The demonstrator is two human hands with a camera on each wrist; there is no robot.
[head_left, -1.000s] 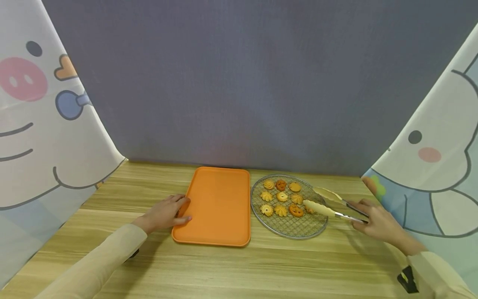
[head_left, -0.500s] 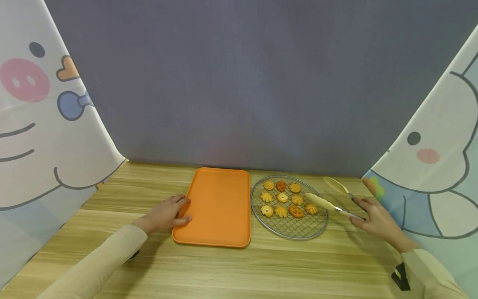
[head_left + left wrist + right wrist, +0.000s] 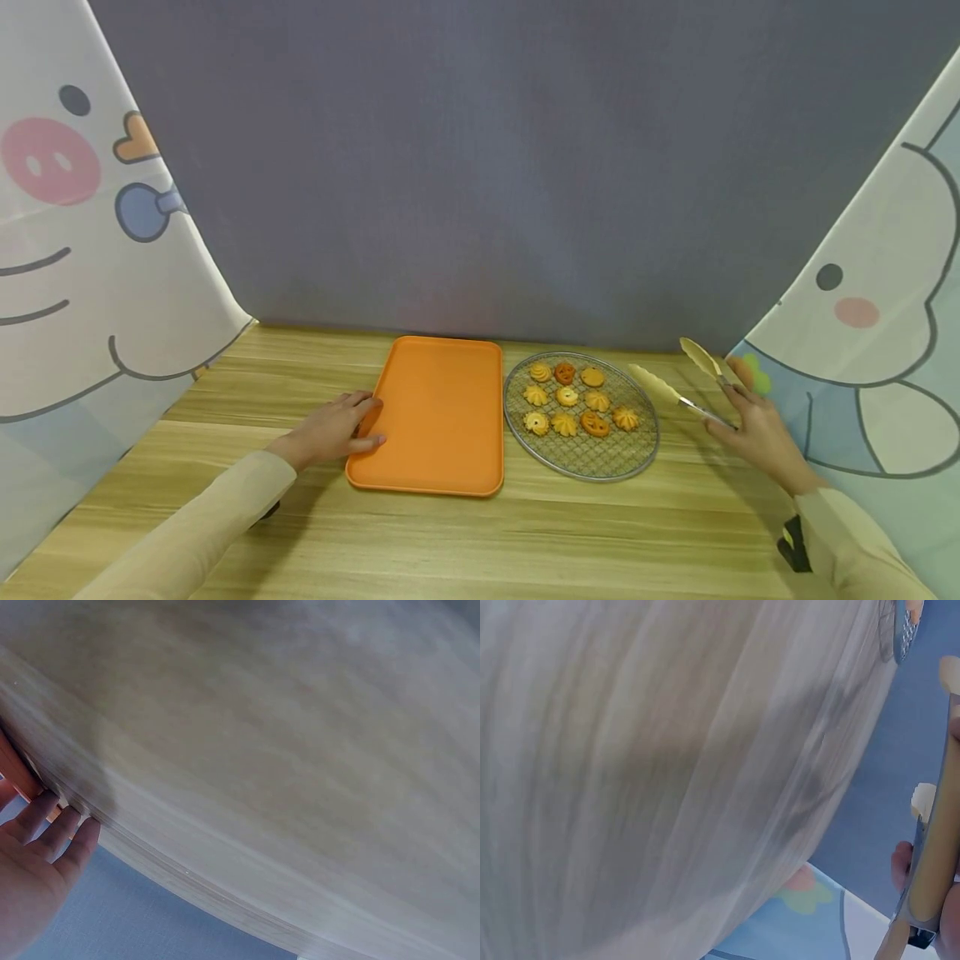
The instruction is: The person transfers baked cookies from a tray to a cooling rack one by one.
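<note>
In the head view my left hand (image 3: 330, 427) rests at the left rim of an orange tray (image 3: 442, 417), thumb over the edge. The left wrist view shows its fingertips (image 3: 88, 825) against that rim. My right hand (image 3: 761, 437) holds tongs (image 3: 705, 408) with pale tips and metal arms; the tips are spread apart with nothing between them, beside the rack's right side. Several cookies (image 3: 566, 396), flower-shaped, round and pretzel-like, sit in rows on a round wire rack (image 3: 592, 458). In the right wrist view the tongs (image 3: 937, 855) show close up at the right edge.
The wooden table (image 3: 480, 550) runs up to a grey cloth wall (image 3: 480, 208). Cartoon-printed cloth panels stand at the left (image 3: 82, 292) and right (image 3: 870, 375). The rack lies right beside the tray.
The right hand has drawn the tongs rightward off the rack, and the tips have turned more upright. A flower cookie at the rack's right, earlier partly covered, now shows fully. The left hand stays put.
</note>
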